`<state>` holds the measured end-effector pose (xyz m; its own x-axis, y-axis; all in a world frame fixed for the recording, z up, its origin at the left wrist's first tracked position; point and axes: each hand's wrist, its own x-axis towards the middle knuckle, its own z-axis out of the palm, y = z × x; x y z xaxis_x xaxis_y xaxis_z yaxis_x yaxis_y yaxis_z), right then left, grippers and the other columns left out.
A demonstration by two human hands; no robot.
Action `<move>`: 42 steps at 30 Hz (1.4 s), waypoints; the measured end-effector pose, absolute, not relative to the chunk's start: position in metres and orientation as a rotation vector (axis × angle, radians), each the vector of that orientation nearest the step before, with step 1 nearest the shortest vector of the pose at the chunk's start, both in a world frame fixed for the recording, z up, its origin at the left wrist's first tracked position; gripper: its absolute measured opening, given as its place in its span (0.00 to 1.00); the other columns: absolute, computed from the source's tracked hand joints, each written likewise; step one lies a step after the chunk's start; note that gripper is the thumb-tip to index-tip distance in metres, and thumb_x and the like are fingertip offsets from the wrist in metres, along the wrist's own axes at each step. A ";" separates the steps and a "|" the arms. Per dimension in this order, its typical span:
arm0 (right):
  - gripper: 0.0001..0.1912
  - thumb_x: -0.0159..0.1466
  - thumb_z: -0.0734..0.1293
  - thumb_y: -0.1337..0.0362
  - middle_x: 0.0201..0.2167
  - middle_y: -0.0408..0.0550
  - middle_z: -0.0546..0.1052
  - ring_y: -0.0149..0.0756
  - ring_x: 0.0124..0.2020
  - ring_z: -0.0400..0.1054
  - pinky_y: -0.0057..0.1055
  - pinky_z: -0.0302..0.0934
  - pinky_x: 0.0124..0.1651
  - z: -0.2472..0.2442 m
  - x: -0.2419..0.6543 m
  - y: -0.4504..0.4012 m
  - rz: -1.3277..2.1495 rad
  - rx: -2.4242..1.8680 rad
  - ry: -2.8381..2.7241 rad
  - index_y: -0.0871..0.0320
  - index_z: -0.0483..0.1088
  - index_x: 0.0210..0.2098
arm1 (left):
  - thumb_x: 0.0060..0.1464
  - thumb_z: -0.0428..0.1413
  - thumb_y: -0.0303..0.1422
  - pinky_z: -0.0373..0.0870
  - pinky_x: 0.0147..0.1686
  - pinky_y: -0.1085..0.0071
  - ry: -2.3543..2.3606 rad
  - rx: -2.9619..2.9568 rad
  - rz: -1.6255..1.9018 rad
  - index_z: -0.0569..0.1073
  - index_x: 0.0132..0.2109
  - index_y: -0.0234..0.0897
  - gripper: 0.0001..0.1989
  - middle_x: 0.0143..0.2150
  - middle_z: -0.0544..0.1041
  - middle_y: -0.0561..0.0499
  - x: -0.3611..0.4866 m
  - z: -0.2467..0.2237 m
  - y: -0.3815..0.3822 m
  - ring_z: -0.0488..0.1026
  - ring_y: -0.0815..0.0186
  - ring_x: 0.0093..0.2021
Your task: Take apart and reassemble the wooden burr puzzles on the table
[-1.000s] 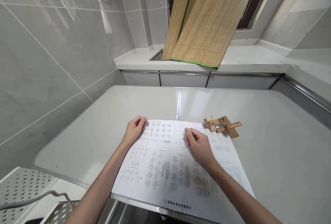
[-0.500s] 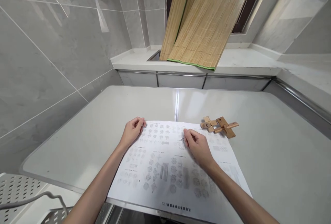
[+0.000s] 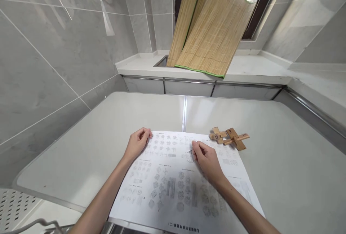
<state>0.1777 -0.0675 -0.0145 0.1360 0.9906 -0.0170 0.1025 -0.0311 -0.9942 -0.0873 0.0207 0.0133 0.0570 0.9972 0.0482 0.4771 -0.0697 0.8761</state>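
Observation:
A large white printed sheet (image 3: 173, 176) covered with small diagrams lies on the table, its heading upside down near me. At its far left corner, my left hand (image 3: 138, 142) is closed, thumb and forefinger pinched at the paper's edge. My right hand (image 3: 207, 160) rests curled on the sheet's upper middle, thumb against forefinger. Nothing sticks out of it, and the inside of the curl is hidden. Beyond that hand, by the sheet's far right corner, sit two wooden interlocking puzzles: a smaller cross-shaped one (image 3: 216, 135) and a larger one (image 3: 235, 138) with a slanting bar.
The pale table (image 3: 81, 147) has a seam down its middle. Behind it runs a white ledge (image 3: 254, 66) with a bamboo mat (image 3: 213, 32) leaning towards the window. A grey tiled wall (image 3: 54, 53) borders the left. A perforated white rack (image 3: 16, 205) and a cable (image 3: 40, 222) are at lower left.
The whole view has tilted slightly up, so everything sits a little lower in the frame. Both hands keep nearly the same places on the sheet, and the wooden puzzles have not moved.

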 end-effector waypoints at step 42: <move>0.27 0.71 0.62 0.44 0.18 0.38 0.62 0.31 0.22 0.53 0.29 0.49 0.27 -0.026 0.179 -0.064 0.994 -1.314 -1.191 0.54 0.60 0.22 | 0.63 0.52 0.53 0.57 0.28 0.72 1.515 1.685 0.957 0.73 0.31 0.38 0.24 0.22 0.66 0.56 -0.096 0.007 0.023 0.60 0.68 0.23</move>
<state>0.1791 -0.0636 -0.0257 0.1579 0.9852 0.0670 0.1098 0.0499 -0.9927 -0.0962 0.0228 0.0068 0.0577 0.9947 0.0853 0.5044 -0.1028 0.8573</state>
